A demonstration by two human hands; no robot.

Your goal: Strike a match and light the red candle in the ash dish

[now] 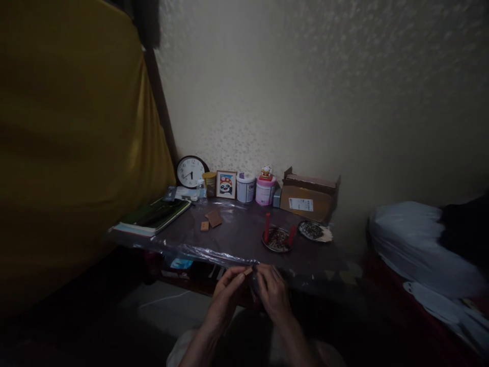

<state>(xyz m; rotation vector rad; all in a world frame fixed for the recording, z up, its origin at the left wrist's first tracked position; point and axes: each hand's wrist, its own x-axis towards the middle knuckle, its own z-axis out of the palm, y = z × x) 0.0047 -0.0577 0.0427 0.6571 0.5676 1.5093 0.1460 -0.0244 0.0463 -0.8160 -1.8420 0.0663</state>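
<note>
My left hand (228,289) pinches a small flat tan piece (248,271) between thumb and fingers, just in front of the table's near edge. My right hand (273,291) is right beside it, fingers closed by the far end of the piece. A small dark bit shows at its fingertips, too dim to name. Farther off on the table (244,237), a small tan block (205,226) lies against a darker brown flat square (214,218). To the right, a round plate (276,250) bears two red candle-like sticks (267,227) and small dark bits.
Another plate (311,238) carries dark bits and pale sticks. Along the wall stand a clock (191,172), a panda picture (226,184), a white tub (245,187), a pink tub (265,191) and a cardboard box (308,196). A large book (153,219) lies left.
</note>
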